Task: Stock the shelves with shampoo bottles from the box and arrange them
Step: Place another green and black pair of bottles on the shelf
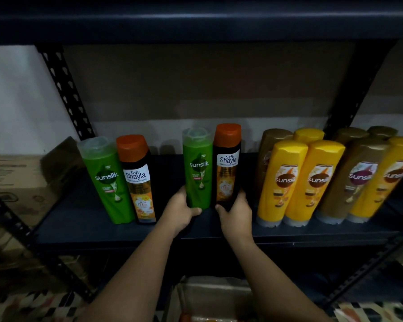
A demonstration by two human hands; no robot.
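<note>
Two bottles stand side by side at the centre of the frame, on the dark shelf board (pixel 79 217): a green Sunsilk bottle (pixel 197 168) and, touching it on its right, a black Shayla bottle (pixel 227 166) with an orange cap. Both have their long axes upright, caps up and labels facing the camera, the black one tipped slightly toward the right of the frame.

The left hand (pixel 180 211) grips the base of the green bottle, its thumb curled across the lower front. The right hand (pixel 236 216) wraps the base of the black bottle the same way, thumb on the front. Each hand is clamped low on its own bottle, so the bottles rise straight up and away from the hands toward the back of the shelf. Whether the bases rest on the board or hover just above it cannot be told, since the hands cover them.

To the centre-left stands a matching pair, a second green bottle (pixel 107 180) touching a second black bottle (pixel 139 180), well apart from the held pair, with bare board between. To the right a cluster of yellow bottles (pixel 286 182) and brown bottles (pixel 349 180) stands near the right hand.

Judging by the gap, the coming move is likely a slide to the left of the frame, led by the left hand, to close up with the standing pair. A cardboard box (pixel 209 298) sits at the bottom centre, between the forearms.
</note>
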